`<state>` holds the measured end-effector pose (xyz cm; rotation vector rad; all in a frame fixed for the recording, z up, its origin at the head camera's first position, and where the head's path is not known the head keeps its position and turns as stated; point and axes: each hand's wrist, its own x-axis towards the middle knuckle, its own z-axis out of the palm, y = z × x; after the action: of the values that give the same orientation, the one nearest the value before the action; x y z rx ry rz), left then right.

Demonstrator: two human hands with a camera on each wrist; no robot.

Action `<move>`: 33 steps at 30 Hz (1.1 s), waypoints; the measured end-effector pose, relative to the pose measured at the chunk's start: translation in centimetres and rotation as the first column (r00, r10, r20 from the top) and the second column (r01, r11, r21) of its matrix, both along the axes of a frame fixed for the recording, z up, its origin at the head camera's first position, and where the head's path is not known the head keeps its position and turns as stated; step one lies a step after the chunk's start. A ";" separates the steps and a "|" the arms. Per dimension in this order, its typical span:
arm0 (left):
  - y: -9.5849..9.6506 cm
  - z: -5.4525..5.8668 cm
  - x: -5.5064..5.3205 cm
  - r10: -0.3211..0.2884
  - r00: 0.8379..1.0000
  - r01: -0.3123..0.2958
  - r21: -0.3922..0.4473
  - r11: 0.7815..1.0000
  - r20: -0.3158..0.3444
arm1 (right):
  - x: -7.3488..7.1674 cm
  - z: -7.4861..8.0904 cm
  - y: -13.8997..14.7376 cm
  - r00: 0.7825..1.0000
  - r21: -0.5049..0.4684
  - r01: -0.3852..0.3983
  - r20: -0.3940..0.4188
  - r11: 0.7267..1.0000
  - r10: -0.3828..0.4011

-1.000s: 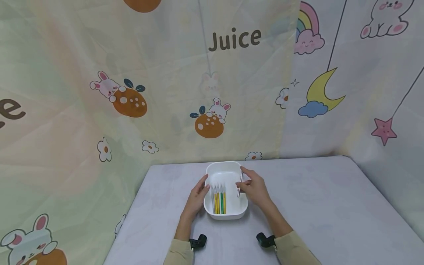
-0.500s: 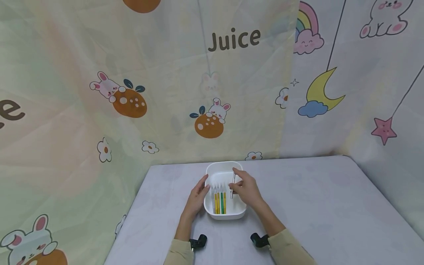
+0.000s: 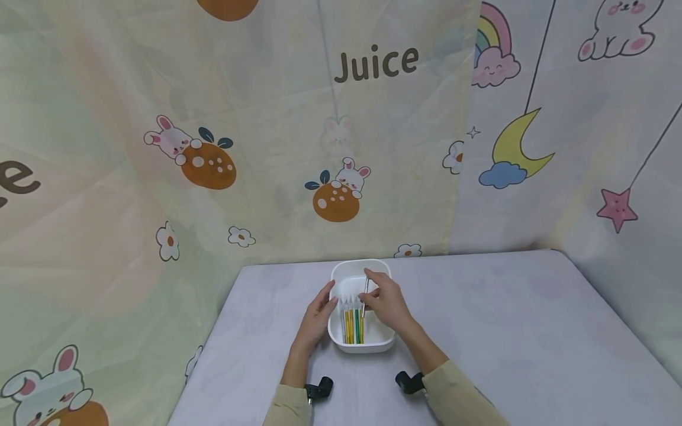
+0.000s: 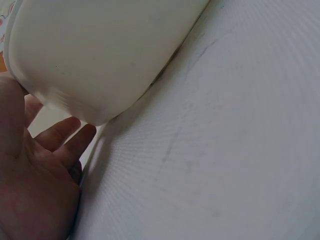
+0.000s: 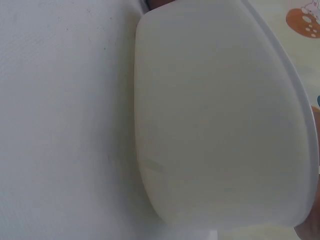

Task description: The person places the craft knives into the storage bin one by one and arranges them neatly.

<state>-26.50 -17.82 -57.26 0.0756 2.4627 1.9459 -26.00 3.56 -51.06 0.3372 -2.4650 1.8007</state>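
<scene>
A white plastic basin (image 3: 367,349) stands on the table in the head view. In its left half lies a row of several slim sticks (image 3: 353,327) with yellow, green and silver shafts and pale, clear-looking tips. My left hand (image 3: 313,322) holds the basin's left side, thumb at the rim; the left wrist view shows its fingers (image 4: 75,142) against the outer wall. Over the basin, my right hand (image 3: 388,303) pinches a slim silver stick (image 3: 366,287), its lower end right at the row's right side. In the right wrist view the basin wall (image 5: 220,115) hides most of that hand.
The table (image 3: 495,331) has a pale cloth over it. Behind it hangs a printed curtain (image 3: 266,148) with rabbits and oranges. A small black device (image 3: 319,389) sits on the left wrist, and another black device (image 3: 409,383) on the right.
My right hand has moved left across the basin with the silver stick, from the right rim to the row of sticks. The left hand and the basin have stayed in place.
</scene>
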 end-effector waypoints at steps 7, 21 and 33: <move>-0.1 0.1 0.2 -0.005 1.000 0.005 -0.005 1.000 -0.014 | 0.0 -0.1 -0.5 1.000 0.059 -0.003 -0.020 0.998 0.005; -0.1 0.1 -0.1 -0.029 1.000 0.029 0.032 0.999 0.007 | 0.1 -0.3 -0.6 0.999 0.328 -0.035 -0.014 0.944 0.042; -0.1 -0.1 -0.2 -0.034 0.999 0.034 0.025 0.999 -0.013 | -0.1 -0.5 -0.5 0.998 0.395 -0.042 -0.019 0.918 0.054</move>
<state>-26.67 -17.95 -57.32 0.1287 2.4279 1.9695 -26.11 3.09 -51.60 0.4464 -2.8102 1.2840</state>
